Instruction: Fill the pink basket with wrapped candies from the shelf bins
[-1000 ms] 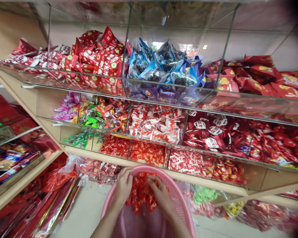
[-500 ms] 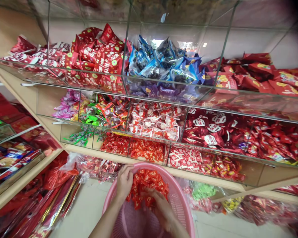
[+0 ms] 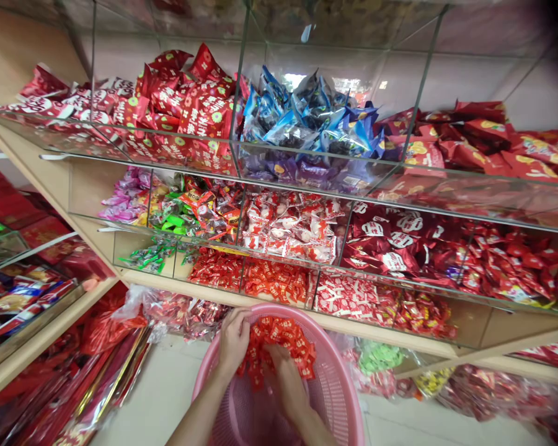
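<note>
A pink mesh plastic basket (image 3: 339,396) sits low in front of me, tilted against the shelf edge. It holds a heap of small red wrapped candies (image 3: 283,341). My left hand (image 3: 234,339) grips the heap's left side near the basket rim, fingers curled over the candies. My right hand (image 3: 283,378) is pushed into the pile from below, fingers curled and partly buried among the wrappers.
Tiered glass-fronted bins (image 3: 279,248) hold packaged sweets: red packs (image 3: 186,118), blue packs (image 3: 307,124), dark red bags (image 3: 400,248), small red candies (image 3: 270,279). A wooden shelf (image 3: 51,334) with red goods runs along the left. Bagged candy (image 3: 181,313) lies on the floor below.
My right hand has slid lower and deeper under the candy heap. The heap has shifted up towards the basket's far rim. My left hand stays at the heap's left side.
</note>
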The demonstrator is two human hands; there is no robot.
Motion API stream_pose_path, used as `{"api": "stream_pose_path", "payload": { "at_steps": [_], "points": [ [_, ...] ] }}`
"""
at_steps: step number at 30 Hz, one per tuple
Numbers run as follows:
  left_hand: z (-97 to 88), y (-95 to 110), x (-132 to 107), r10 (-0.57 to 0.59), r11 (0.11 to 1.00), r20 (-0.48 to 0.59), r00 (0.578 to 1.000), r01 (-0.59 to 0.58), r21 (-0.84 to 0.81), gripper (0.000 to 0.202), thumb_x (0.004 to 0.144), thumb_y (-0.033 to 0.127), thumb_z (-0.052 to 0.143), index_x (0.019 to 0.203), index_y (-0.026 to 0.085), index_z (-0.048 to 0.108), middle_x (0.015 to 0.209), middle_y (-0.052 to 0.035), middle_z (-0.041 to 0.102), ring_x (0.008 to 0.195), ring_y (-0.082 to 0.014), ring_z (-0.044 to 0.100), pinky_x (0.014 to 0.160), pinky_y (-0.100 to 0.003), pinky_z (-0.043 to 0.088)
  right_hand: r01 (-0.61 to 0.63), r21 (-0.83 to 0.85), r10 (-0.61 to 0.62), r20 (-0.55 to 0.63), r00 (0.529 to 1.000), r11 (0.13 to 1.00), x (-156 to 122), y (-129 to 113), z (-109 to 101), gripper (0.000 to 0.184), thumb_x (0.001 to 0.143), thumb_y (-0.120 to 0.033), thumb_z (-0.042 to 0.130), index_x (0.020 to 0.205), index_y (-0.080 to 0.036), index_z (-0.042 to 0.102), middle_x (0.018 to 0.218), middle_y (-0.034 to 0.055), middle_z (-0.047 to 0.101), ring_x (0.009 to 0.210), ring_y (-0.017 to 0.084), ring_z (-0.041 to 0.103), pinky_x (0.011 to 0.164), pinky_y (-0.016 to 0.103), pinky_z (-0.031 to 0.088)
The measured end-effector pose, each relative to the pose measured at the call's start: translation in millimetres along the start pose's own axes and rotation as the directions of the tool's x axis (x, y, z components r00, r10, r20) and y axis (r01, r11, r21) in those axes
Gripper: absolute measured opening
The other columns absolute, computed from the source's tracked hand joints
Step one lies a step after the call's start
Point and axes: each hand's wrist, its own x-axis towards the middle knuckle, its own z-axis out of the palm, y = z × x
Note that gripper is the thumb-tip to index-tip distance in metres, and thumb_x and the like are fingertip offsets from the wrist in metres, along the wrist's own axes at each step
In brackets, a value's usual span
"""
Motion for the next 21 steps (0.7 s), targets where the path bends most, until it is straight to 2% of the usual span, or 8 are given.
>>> {"api": "stream_pose_path", "payload": {
  "at_steps": [3,6,9,15,21],
  "points": [
    [-0.2,-0.6,-0.2,0.002,1.0,-0.005,1.0,-0.002,0.001,0.027,0.082,0.011,0.04,0.089,0.021,0.064,0.096,-0.0036,0.066,0.095,-0.0177,0.06,0.087,-0.033,0.048,0.06,-0.314,-0.037,0.078,0.996,0.948,5.3,-7.6,5.0,0.027,0.082,-0.011,0.048,0.099,-0.021,0.066,0.099,0.0071,0.069,0.1,0.028,0.059,0.089,0.039,0.044],
    [-0.7,-0.7,-0.1,0.006,1.0,-0.006,1.0,-0.006,0.008,0.028,0.081,0.01,0.04,0.09,0.021,0.065,0.096,-0.0038,0.067,0.094,-0.0178,0.061,0.087,-0.033,0.049,0.091,-0.447,-0.041,0.122,0.992,0.89,10.3,-8.5,11.9,0.022,0.084,-0.01,0.048,0.092,-0.02,0.066,0.098,0.0068,0.068,0.097,0.027,0.059,0.085,0.038,0.045],
    [-1.0,-0.3,0.3,0.007,1.0,-0.007,1.0,-0.007,0.017,0.028,0.081,0.011,0.041,0.091,0.021,0.065,0.096,-0.0038,0.067,0.095,-0.0182,0.061,0.088,-0.034,0.048,0.111,-0.488,-0.058,0.122,0.991,0.866,13.0,-4.4,17.5,0.021,0.085,-0.01,0.049,0.092,-0.02,0.066,0.102,0.0071,0.065,0.095,0.025,0.06,0.082,0.036,0.047],
    [-0.8,-0.2,1.1,-0.002,1.0,-0.003,1.0,0.002,0.019,0.029,0.081,0.012,0.04,0.091,0.02,0.066,0.096,-0.004,0.067,0.094,-0.0183,0.061,0.087,-0.034,0.049,0.145,-0.52,-0.15,0.032,0.988,0.842,13.9,5.7,22.6,0.019,0.082,-0.008,0.053,0.091,-0.021,0.064,0.1,0.0069,0.064,0.092,0.025,0.06,0.079,0.037,0.048],
    [-0.6,-3.4,-0.2,-0.006,1.0,0.006,1.0,0.006,0.016,0.027,0.082,0.014,0.04,0.092,0.019,0.065,0.098,-0.0051,0.067,0.096,-0.0189,0.06,0.088,-0.035,0.048,0.215,-0.439,-0.269,-0.065,0.961,0.873,18.4,2.3,9.5,0.013,0.082,-0.017,0.058,0.094,-0.021,0.061,0.099,0.0064,0.062,0.088,0.023,0.057,0.076,0.036,0.046]
  ]
}}
